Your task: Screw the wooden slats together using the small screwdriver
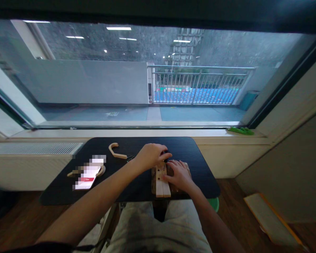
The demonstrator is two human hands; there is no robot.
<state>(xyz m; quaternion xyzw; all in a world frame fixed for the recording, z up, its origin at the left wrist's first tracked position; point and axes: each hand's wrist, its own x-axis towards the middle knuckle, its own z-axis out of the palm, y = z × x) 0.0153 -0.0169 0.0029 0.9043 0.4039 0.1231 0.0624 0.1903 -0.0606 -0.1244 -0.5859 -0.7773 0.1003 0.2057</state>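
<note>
Two pale wooden strips (159, 189) with small dark holes lie side by side near the table's front edge, over a brown wooden block (153, 182). My right hand (179, 174) bears on them from the right, its thumb across the pale wood and its fingers bent over the top. Above their far end, my left hand (153, 154) is closed, with fingertips pinched round a small dark thing (165, 152) that I cannot make out. A hook-shaped piece of pale wood (117, 153) lies left of that hand, beside small dark metal parts (130, 159).
On the left of the black table (131, 140) is a lit phone (87, 175), blurred out, with another curved wooden piece (102, 171) beside it. A window sill (147, 133) and a radiator (34, 149) border the table. Something green (214, 203) shows beneath its right corner.
</note>
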